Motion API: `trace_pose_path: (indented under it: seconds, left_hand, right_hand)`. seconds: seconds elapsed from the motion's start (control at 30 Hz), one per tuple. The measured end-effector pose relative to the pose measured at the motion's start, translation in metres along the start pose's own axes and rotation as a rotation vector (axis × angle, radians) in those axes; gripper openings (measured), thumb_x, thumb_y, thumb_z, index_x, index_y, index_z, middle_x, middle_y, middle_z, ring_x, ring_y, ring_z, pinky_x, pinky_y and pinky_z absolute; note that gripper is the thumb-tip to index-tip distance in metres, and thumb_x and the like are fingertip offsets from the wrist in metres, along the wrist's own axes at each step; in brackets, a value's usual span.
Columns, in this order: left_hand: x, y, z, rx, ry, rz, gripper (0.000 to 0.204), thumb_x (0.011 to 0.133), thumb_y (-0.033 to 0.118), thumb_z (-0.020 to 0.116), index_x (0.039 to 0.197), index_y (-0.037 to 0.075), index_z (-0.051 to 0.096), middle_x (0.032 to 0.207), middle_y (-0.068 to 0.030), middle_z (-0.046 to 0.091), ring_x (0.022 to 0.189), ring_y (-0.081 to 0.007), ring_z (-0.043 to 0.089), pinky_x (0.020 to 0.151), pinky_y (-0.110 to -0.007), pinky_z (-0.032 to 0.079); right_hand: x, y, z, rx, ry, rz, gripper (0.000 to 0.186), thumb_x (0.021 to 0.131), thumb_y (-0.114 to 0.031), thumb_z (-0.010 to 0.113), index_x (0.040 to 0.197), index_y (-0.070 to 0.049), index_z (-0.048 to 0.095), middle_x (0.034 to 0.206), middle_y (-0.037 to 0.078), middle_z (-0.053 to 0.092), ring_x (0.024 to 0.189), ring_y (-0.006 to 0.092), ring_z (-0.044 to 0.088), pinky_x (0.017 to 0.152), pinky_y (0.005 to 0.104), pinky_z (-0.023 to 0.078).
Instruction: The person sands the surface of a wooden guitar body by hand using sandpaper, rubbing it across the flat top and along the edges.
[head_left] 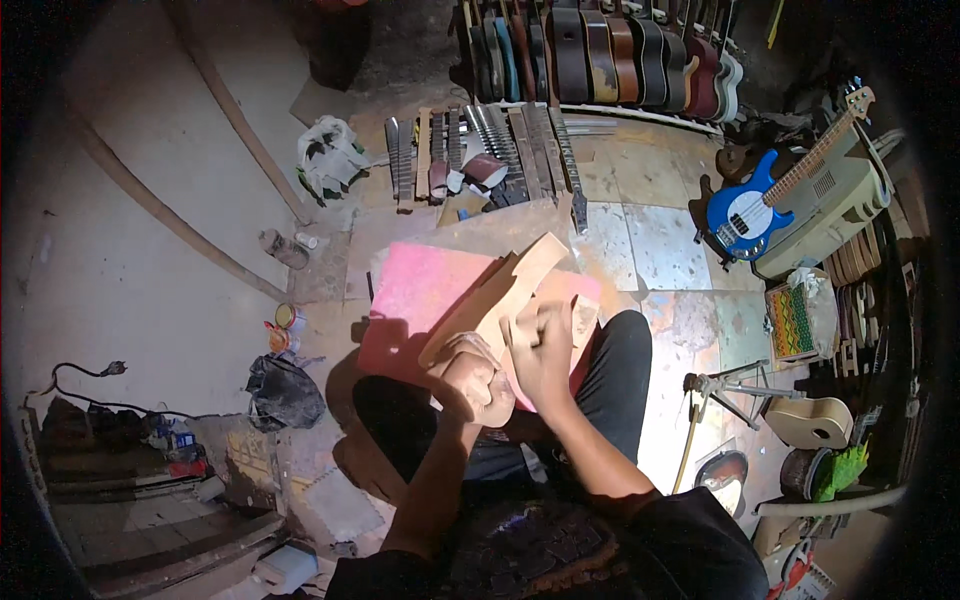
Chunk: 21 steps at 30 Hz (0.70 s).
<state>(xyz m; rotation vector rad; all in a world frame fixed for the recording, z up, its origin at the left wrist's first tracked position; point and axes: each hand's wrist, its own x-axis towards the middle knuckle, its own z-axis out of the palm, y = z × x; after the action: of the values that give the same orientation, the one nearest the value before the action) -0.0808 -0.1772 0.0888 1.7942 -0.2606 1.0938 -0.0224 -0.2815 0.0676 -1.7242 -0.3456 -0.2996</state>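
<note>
**Bare wood cut to outline, surface unfinished**

In the head view, a long, pale, bare-wood piece with a stepped far end (500, 292) lies slantwise over a flat pink board (420, 278) at the person's lap. The left hand (468, 383) is clamped around its near end; the right hand (543, 352) curls close beside it, fingers blurred (whether they grip anything, I cannot tell). The outline looks already cut; no varnish, frets or strings show on the visible faces, so finishing probably remains. Dark, ridged, narrow strips (540, 150) lie beyond, apart from it.
</note>
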Motion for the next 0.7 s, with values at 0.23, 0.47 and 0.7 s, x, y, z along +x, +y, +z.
trace_pose_path:
  seconds: [0.23,0.47,0.7]
  left_hand:
    - [-0.014,0.004,0.004,0.123,0.036,-0.128,0.027,0.084,0.023,0.071,0.076,0.006,0.052,0.071,-0.0088,0.059,0.071,-0.0301,0.063,0.071,-0.040,0.051]
    - [-0.013,-0.018,-0.002,-0.244,0.151,-0.213,0.019,0.074,0.005,0.069,0.069,0.004,0.051,0.064,-0.0104,0.055,0.054,-0.0292,0.056,0.054,-0.040,0.047]
    - [-0.036,-0.019,-0.010,0.013,0.103,-0.228,0.034,0.088,0.031,0.072,0.082,0.002,0.055,0.080,-0.0116,0.062,0.076,-0.0256,0.064,0.075,-0.039,0.052]
  right_hand:
    - [0.002,0.005,0.006,0.003,0.017,-0.086,0.031,0.080,-0.008,0.082,0.085,-0.004,0.052,0.088,0.011,0.048,0.083,0.0256,0.047,0.074,0.0375,0.041]
    - [0.022,-0.008,0.015,-0.010,-0.001,-0.034,0.031,0.081,-0.010,0.082,0.085,-0.003,0.053,0.090,0.013,0.049,0.084,0.0277,0.050,0.075,0.0384,0.042]
    - [0.026,-0.006,0.024,-0.067,0.000,0.010,0.028,0.083,-0.012,0.081,0.084,-0.002,0.055,0.088,0.011,0.052,0.083,0.0213,0.053,0.075,0.0341,0.046]
